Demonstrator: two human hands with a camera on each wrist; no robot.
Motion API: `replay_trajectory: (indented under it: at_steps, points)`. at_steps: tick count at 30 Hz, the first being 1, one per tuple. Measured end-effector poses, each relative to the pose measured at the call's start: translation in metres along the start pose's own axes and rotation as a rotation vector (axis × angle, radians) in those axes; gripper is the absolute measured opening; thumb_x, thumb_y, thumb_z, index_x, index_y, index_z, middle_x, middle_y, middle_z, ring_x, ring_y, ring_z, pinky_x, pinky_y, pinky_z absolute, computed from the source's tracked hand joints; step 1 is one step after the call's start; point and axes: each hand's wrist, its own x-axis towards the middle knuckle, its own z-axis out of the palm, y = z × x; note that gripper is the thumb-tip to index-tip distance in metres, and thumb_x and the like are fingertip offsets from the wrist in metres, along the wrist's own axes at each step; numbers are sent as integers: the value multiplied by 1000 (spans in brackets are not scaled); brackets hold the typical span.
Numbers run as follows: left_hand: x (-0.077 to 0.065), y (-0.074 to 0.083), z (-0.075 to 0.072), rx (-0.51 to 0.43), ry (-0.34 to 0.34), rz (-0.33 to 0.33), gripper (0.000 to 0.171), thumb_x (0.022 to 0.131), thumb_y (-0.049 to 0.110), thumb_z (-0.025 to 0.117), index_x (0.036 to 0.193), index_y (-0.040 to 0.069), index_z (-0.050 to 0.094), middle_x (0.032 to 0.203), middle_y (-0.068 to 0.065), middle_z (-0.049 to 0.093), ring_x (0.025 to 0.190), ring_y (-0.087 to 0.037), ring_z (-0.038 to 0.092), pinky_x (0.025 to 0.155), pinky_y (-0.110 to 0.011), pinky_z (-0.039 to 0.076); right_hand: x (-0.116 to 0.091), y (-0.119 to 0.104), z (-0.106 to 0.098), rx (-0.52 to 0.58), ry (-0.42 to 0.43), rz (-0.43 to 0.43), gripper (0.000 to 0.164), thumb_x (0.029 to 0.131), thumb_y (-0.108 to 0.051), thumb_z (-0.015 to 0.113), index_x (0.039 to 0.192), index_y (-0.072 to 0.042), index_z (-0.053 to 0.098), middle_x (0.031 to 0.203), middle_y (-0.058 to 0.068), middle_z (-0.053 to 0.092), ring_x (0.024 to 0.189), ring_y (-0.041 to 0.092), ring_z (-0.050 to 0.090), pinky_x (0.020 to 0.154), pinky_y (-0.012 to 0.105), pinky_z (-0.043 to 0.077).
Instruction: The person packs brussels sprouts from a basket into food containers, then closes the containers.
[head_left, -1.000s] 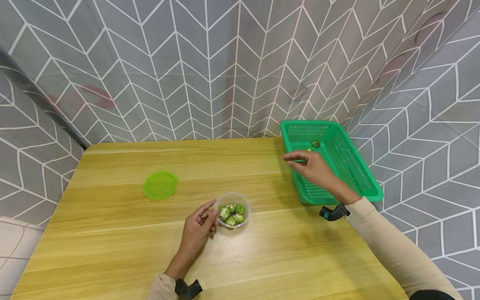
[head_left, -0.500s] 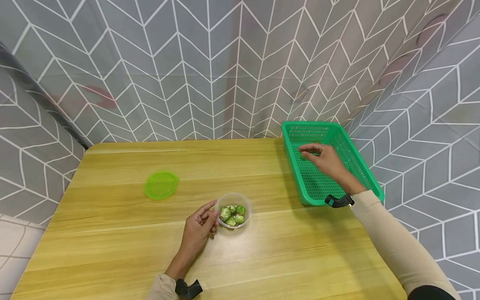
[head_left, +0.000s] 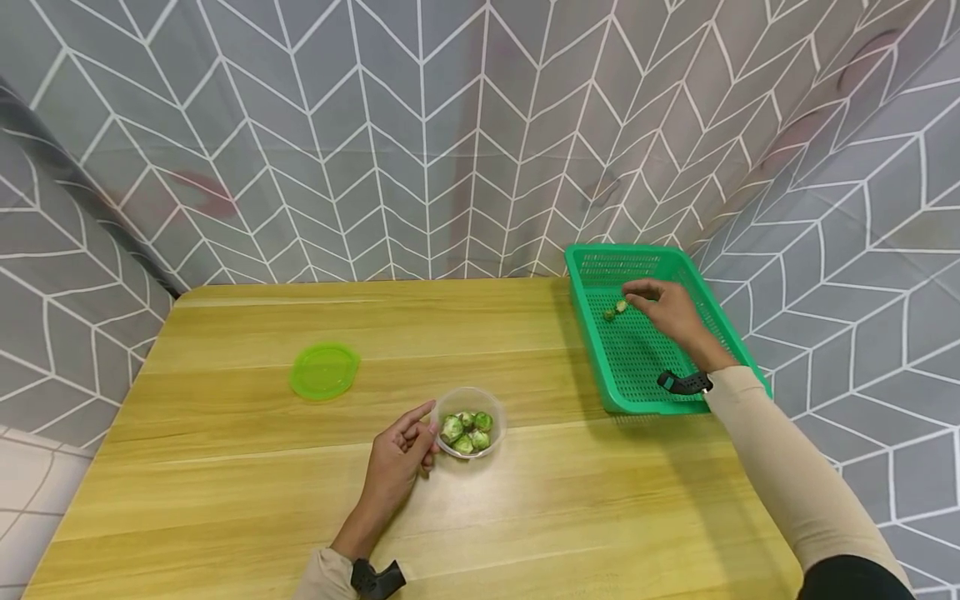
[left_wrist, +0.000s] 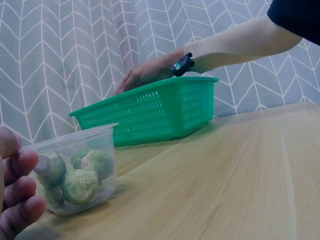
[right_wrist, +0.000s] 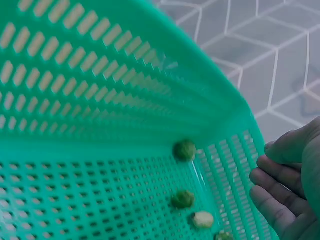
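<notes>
A clear round plastic container [head_left: 491, 442] with several Brussels sprouts [head_left: 467, 432] in it stands on the wooden table. My left hand [head_left: 397, 454] holds it at the left side of its rim, with thumb and index finger at the edge. In the left wrist view, curled fingers [left_wrist: 22, 187] sit beside the container's wall. My right hand [head_left: 667, 312] hovers over the green basket [head_left: 633, 358], its fingers loosely bent and nothing seen between them. Several sprouts [right_wrist: 183, 199] lie on the basket's floor near one end, just below the right hand's fingers.
A light green round lid [head_left: 324, 371] lies flat on the table [head_left: 247, 467], left of the container. The basket stands at the table's right side, close to a patterned grey curtain [head_left: 450, 150] that hangs along the back and sides.
My right hand has moved from the basket's left edge rightward and over its inside, where sprouts show beside the fingers. The left hand and container have stayed in place.
</notes>
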Motion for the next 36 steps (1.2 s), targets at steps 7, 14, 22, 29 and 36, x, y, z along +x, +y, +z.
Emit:
replay_trajectory:
  at_steps: [7, 14, 22, 29, 36]
  points:
    - [0, -1, 0, 1, 8, -14, 43, 97, 27, 70, 138, 14, 61, 79, -19, 66, 57, -18, 59, 48, -28, 52, 14, 22, -4, -35, 19, 45, 34, 102, -20, 62, 130, -1, 66, 127, 22, 66, 118, 38, 60, 84, 37, 52]
    - [-1, -1, 2, -9, 14, -25, 43, 97, 28, 70, 137, 15, 62, 79, -21, 65, 57, -15, 58, 47, -27, 52, 18, 38, -7, -59, 2, 84, 38, 105, -25, 58, 134, -1, 62, 129, 25, 63, 116, 40, 58, 82, 44, 54]
    - [-1, -1, 1, -9, 20, -25, 43, 97, 26, 70, 138, 13, 61, 78, -19, 65, 57, -14, 58, 47, -26, 51, 33, 48, -3, -116, 27, 55, 36, 103, -16, 59, 133, 4, 61, 129, 29, 62, 114, 46, 59, 89, 59, 50]
    - [-2, 0, 2, -6, 22, -31, 42, 98, 24, 69, 138, 13, 61, 80, -22, 65, 58, -16, 58, 47, -27, 52, 45, 57, -3, -128, 43, 80, 39, 100, -13, 62, 134, 7, 58, 133, 31, 58, 120, 49, 55, 96, 61, 47]
    - [-1, 0, 2, -10, 29, -35, 41, 98, 22, 69, 138, 12, 62, 79, -20, 65, 58, -15, 59, 48, -26, 52, 49, 65, -3, -140, 22, 122, 42, 101, -13, 60, 138, 7, 55, 137, 33, 54, 123, 50, 52, 97, 61, 47]
